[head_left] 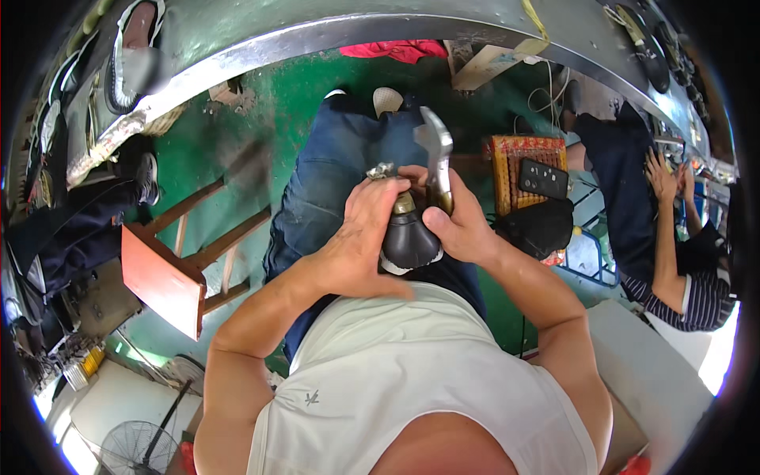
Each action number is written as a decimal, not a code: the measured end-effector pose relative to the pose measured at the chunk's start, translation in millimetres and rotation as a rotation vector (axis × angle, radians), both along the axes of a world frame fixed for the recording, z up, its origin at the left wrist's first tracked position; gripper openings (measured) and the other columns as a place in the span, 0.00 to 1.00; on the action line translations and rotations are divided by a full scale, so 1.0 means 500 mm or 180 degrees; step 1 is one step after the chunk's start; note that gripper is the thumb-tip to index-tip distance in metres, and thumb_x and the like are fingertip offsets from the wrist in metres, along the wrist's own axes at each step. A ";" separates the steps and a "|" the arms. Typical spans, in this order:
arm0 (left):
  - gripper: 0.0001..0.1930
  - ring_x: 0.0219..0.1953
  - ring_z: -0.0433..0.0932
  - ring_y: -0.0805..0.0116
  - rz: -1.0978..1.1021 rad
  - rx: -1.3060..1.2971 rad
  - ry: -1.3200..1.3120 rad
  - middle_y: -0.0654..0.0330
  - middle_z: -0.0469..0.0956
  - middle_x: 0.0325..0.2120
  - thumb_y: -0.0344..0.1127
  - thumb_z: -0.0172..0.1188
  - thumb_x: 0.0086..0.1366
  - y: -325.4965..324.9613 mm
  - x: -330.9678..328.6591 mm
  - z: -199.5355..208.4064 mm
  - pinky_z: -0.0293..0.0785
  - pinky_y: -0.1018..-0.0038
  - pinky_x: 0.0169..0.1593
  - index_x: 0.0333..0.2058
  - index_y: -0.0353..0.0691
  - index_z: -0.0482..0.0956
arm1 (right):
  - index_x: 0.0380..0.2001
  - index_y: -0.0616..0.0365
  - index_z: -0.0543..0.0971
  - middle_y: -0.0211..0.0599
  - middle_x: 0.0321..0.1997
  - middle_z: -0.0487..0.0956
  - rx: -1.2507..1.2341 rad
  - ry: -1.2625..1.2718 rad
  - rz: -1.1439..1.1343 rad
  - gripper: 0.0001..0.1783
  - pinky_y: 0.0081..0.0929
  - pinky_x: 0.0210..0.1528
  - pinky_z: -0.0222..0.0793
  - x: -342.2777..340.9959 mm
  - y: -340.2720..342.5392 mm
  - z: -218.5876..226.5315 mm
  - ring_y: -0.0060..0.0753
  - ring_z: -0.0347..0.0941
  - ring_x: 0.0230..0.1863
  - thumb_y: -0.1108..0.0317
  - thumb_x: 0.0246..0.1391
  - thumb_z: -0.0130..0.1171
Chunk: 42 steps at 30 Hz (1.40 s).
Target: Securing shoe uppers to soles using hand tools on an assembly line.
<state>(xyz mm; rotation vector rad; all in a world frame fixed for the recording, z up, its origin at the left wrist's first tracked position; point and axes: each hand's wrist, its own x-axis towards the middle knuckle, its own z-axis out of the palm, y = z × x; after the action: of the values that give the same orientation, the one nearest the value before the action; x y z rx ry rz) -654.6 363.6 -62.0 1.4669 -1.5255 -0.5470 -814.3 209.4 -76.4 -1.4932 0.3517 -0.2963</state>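
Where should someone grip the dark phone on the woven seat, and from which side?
Probably best pinched by its left end, from above and the left: the dark phone lies flat on the woven seat, with the black bag crowding its near long edge. The right hand, though nearer, holds the metal tool.

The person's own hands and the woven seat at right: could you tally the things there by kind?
Black shoe: 1
Metal tool, in the right hand: 1
Phone, on the seat: 1
Black soft item, on the seat: 1
Total: 4
Uncounted: an unclear shiny bit by the left hand.
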 end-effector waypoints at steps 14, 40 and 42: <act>0.32 0.34 0.78 0.69 0.0675 0.0934 0.2273 0.55 0.82 0.28 0.47 0.39 0.81 -0.099 -0.004 -0.009 0.74 0.71 0.46 0.25 0.29 0.80 | 0.63 0.66 0.62 0.55 0.61 0.73 -0.0357 -0.0179 -0.0935 0.31 0.37 0.62 0.67 -0.004 0.065 -0.031 0.42 0.73 0.59 0.56 0.67 0.56; 0.43 0.62 0.70 0.53 0.0994 0.0401 0.1536 0.43 0.70 0.59 0.47 0.71 0.61 -0.040 -0.022 -0.111 0.65 0.64 0.66 0.68 0.33 0.61 | 0.51 0.68 0.67 0.41 0.50 0.78 -0.0199 0.0370 -0.0585 0.40 0.29 0.52 0.75 0.107 -0.160 0.094 0.28 0.76 0.48 0.60 0.42 0.81; 0.32 0.62 0.71 0.58 0.1422 0.0765 0.2452 0.44 0.70 0.59 0.51 0.59 0.71 -0.021 -0.044 -0.150 0.65 0.65 0.65 0.64 0.35 0.68 | 0.53 0.71 0.69 0.42 0.47 0.79 -0.0293 0.0728 -0.0526 0.44 0.32 0.53 0.75 0.083 -0.121 0.028 0.31 0.77 0.46 0.52 0.43 0.80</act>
<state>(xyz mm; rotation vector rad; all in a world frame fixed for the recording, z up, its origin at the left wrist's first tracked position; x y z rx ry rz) -676.5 353.2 -136.8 1.4665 -0.5282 -0.9037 -772.8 148.7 -62.5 -1.5959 0.6537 -0.2760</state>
